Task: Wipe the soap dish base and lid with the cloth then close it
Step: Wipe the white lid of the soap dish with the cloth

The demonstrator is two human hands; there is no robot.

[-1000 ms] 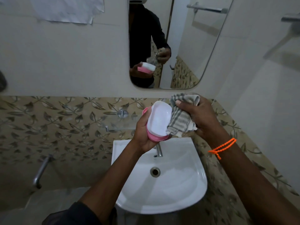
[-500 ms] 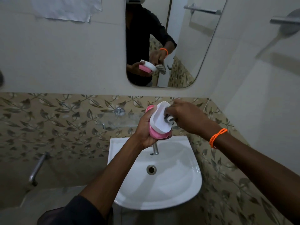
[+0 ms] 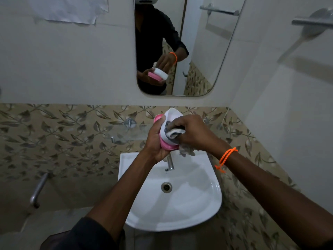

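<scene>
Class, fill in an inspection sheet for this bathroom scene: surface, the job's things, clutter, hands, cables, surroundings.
Surface: white washbasin below the hands, bowl bare, tap at its back.
Job's things: soap dish held upright, pink part against the palm, white part facing the cloth, which is pressed into it.
Clutter: nothing seen in the basin.
Hands: left hand grips the dish; right hand holds the cloth, orange bead band on its wrist.
Cables: nothing seen.
Surroundings: mirror above, leaf-patterned tiles, towel bar on the right wall, paper taped top left.
</scene>
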